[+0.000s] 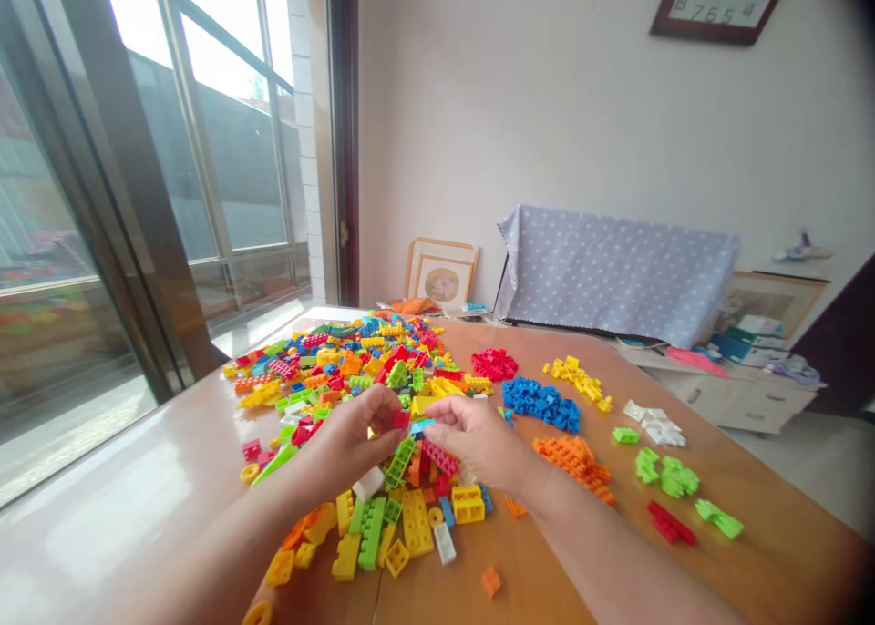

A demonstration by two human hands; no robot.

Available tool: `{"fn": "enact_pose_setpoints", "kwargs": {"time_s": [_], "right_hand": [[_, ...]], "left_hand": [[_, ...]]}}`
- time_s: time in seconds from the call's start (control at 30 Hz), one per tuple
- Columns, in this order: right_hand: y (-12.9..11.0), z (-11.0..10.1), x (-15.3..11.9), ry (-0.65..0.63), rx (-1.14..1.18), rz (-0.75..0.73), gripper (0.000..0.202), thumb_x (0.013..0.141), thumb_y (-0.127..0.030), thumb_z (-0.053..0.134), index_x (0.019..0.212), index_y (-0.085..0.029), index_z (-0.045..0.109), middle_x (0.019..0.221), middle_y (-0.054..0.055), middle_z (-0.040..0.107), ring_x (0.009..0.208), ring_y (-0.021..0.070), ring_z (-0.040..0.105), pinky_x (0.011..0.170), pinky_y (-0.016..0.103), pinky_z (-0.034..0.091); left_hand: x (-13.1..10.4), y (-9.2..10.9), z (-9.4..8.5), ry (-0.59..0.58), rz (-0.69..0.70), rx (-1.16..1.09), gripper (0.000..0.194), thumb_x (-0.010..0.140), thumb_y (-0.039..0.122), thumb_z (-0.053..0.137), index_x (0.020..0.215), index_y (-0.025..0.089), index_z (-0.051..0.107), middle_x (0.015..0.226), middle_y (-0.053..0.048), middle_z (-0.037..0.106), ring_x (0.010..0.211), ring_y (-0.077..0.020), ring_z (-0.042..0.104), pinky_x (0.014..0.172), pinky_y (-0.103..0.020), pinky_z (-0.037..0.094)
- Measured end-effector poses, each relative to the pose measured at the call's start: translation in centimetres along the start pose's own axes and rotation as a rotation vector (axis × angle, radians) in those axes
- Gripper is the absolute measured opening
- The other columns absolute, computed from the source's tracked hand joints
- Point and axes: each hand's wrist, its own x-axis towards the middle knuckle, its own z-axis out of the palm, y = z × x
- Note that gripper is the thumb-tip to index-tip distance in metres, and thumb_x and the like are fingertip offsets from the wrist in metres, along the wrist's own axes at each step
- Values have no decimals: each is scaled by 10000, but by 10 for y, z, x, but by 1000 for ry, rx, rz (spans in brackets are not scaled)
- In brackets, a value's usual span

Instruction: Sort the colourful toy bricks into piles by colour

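Both hands are over a large mixed heap of toy building bricks on a wooden table. My left hand is closed in a pinch on a small red brick. Close beside it, my right hand pinches a light blue brick between thumb and fingers. The two bricks are near each other; I cannot tell whether they touch. Below the hands lie green, yellow, dark pink and white bricks, partly hidden by my fingers and wrists.
Sorted piles lie to the right: red bricks, blue bricks, orange bricks, yellow bricks, white bricks and green bricks. A single orange brick lies near the front. A glass window stands left; a dotted cloth hangs behind.
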Motion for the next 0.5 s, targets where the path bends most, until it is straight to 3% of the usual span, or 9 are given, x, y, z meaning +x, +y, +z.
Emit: {"fn": "enact_pose_setpoints", "kwargs": {"time_s": [0.13,0.27,0.37,0.5], "right_hand": [[-1,34,6,-50,71,-9,366,827,-403,778,1118,-199,686,913,21,715,750,155,636,693,300,509],[1,39,18,-13,174,-45,279,831,-390,763,1022,-196,701,889,13,726,797,163,651,729,298,521],[8,18,38,95,160,8,266,817,-412,757,952,-186,720,835,5,715,744,150,637,674,276,513],[31,-41,82,369,112,195,229,771,-306,789,940,-171,715,797,10,717,689,134,647,588,226,504]], "left_hand": [[0,0,2,-19,-3,68,112,841,224,643,918,199,565,821,-1,663,735,-143,600,639,-250,468],[0,-6,1,-9,10,61,157,871,263,639,1011,210,591,847,-5,692,759,-159,639,662,-265,497],[-1,-9,-7,37,23,54,314,914,356,646,1195,238,571,903,-11,711,825,-178,675,748,-306,533],[-4,-11,-25,172,-14,-1,393,922,437,663,1245,236,567,979,-46,722,892,-203,692,797,-334,555]]}}
